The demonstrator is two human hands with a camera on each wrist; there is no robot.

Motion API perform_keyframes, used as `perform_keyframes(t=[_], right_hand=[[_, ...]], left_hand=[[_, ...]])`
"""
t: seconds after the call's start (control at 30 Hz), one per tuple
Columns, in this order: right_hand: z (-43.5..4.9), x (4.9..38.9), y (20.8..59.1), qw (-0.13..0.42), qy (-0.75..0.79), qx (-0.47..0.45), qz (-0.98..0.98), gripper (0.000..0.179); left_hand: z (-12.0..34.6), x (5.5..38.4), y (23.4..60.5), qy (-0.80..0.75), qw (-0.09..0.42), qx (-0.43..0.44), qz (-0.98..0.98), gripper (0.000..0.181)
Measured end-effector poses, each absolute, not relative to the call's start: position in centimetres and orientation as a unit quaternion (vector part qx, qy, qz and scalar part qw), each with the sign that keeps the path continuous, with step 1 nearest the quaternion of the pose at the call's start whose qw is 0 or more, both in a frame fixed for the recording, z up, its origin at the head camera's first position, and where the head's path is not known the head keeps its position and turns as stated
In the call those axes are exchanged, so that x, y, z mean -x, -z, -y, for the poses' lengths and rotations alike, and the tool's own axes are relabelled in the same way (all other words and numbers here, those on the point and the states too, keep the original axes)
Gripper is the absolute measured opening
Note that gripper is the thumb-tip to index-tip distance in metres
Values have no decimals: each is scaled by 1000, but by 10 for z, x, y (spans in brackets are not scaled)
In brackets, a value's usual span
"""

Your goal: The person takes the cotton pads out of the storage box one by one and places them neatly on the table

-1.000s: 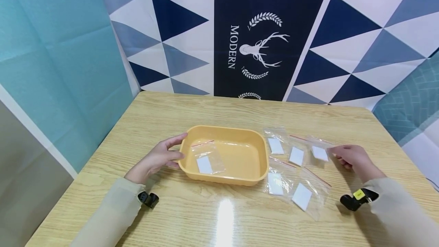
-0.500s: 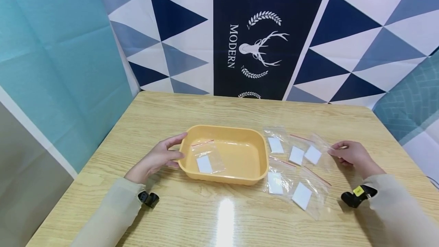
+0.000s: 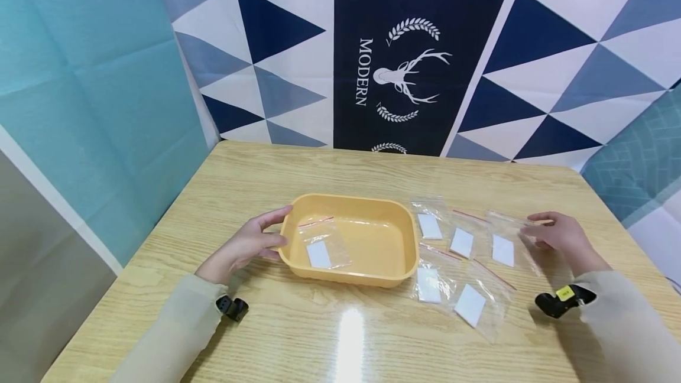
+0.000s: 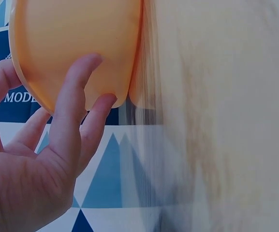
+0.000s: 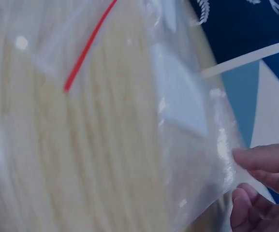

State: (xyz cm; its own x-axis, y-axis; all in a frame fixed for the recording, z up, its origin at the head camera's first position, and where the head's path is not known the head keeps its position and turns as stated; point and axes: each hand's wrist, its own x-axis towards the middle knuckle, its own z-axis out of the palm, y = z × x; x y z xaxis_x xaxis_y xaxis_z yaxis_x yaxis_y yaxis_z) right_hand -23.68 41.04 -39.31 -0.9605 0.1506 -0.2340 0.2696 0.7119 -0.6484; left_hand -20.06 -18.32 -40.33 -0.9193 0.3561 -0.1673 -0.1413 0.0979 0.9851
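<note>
My left hand [image 3: 242,247] rests at the left end of a yellow plastic tray [image 3: 372,277]. In the left wrist view its fingers [image 4: 71,104] lie fairly straight against the tray's outer wall. Inside the tray is a clear zip-lock bag [image 3: 338,242] with a white card in it. My right hand [image 3: 564,235] pinches the edge of another clear zip-lock bag [image 3: 502,250], which also holds a white card. That bag looks tilted off the table, and the right wrist view is blurred. Part of the pinch is hidden by the fingers.
Several similar zip-lock bags with white cards lie right of the tray: one at the back [image 3: 430,226], one in the middle [image 3: 461,242], two in front [image 3: 428,284], [image 3: 470,305]. A patterned cloth [image 3: 298,46] hangs behind the wooden table [image 3: 276,336].
The right hand has shifted slightly right, and the bag in it has swung and turned along with it. The left hand and the tray have stayed in place.
</note>
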Motion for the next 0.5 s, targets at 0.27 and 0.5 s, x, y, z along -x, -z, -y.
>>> perform_keyframes(t=[0.27, 0.5], right_hand=[[-380, 232, 363, -27, 371, -49, -927, 63], [-343, 235, 345, -54, 417, -4, -907, 48]], left_hand=[[184, 201, 404, -673, 185, -82, -711, 74], [184, 200, 403, -676, 186, -87, -708, 75]])
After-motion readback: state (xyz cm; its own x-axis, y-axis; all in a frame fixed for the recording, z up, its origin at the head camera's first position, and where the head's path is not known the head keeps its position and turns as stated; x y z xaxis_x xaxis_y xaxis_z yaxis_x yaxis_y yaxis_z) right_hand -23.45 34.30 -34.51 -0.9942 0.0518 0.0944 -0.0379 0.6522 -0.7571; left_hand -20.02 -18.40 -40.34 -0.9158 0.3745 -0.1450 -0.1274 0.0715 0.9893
